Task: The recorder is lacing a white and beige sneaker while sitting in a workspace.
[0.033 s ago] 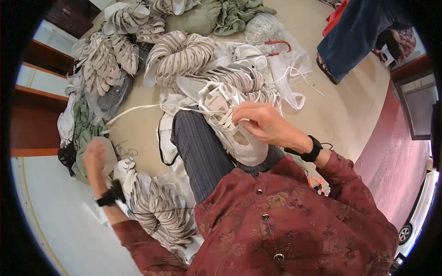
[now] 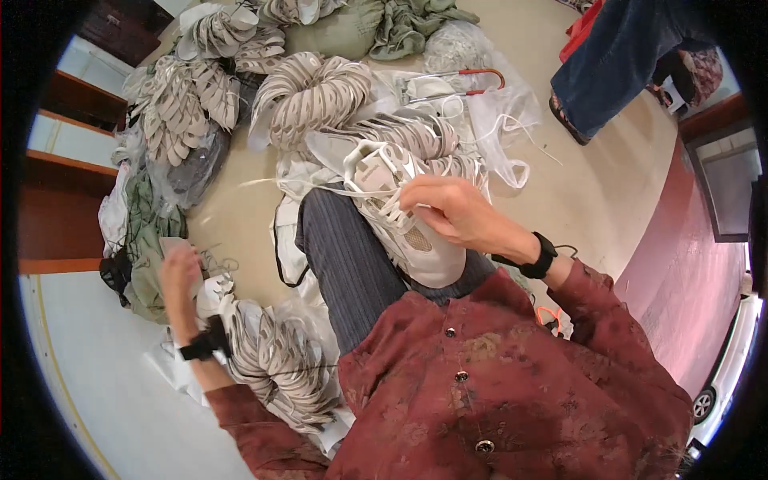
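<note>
A beige and white shoe upper [image 2: 432,256] rests across my thigh, with mesh panels and laces running through its front. My right hand [image 2: 460,210] is closed at its eyelets, thumb and fingers pinching the white shoelace [image 2: 352,193] there. From that pinch the lace stretches left over my dark striped trouser leg [image 2: 344,256], its far end blurred. Off to the left, my left hand [image 2: 182,280] is raised away from the shoe upper. Motion smears its fingers, so whether anything is in them cannot be made out.
Bundles of similar beige uppers [image 2: 316,100] lie ahead on the floor, and another bundle [image 2: 272,364] sits at my left. Green cloth sacks [image 2: 336,36] and clear plastic bags [image 2: 504,136] surround them. A red-handled metal tool [image 2: 480,74] lies beyond. Another person's trouser leg [image 2: 616,80] stands at upper right.
My left hand has shifted slightly right. The lace's free end, earlier reaching farther left and lower, has swung back toward the shoe upper. My right hand has stayed nearly still.
</note>
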Tool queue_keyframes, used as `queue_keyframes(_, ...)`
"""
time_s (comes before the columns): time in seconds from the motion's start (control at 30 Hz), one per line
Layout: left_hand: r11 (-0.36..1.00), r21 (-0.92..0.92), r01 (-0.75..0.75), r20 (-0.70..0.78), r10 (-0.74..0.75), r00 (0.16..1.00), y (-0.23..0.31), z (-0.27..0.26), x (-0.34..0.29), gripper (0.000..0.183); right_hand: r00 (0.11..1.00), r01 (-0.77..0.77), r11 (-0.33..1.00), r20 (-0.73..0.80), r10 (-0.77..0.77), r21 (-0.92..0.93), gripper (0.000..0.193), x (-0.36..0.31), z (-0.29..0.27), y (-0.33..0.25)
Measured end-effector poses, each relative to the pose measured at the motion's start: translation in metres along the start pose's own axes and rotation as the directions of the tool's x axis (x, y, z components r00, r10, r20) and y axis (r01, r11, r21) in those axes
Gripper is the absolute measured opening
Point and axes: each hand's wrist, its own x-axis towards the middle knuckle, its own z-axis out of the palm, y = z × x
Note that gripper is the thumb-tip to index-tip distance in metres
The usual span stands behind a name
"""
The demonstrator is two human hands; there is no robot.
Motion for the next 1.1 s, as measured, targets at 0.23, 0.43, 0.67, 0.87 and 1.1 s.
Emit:
queue_keyframes(0.23,0.990,-0.143,0.009,0.315,0.037,0.948,0.036,0.226,-0.117,0.031,0.991,0.117,0.933,0.107,-0.086,-0.341,0.022,0.013,-0.006,0.014)
queue_keyframes(0.43,0.969,-0.244,-0.032,0.325,0.112,0.939,0.051,0.243,-0.136,0.027,0.972,0.163,0.853,0.231,-0.051,-0.496,0.016,0.024,-0.002,0.010)
queue_keyframes(0.67,0.960,-0.269,-0.077,0.372,0.177,0.911,0.061,0.265,-0.146,0.022,0.973,0.113,0.892,0.232,-0.009,-0.438,0.014,0.032,-0.002,0.021)
queue_keyframes(0.87,0.973,-0.194,-0.125,0.342,0.187,0.921,0.062,0.272,-0.148,0.020,0.973,0.052,0.937,0.230,0.031,-0.346,0.014,0.037,-0.002,0.019)
queue_keyframes(1.1,0.967,-0.221,-0.128,0.332,0.198,0.922,0.060,0.274,-0.145,0.020,0.946,-0.164,0.986,0.280,0.166,-0.029,0.011,0.030,-0.004,-0.011)
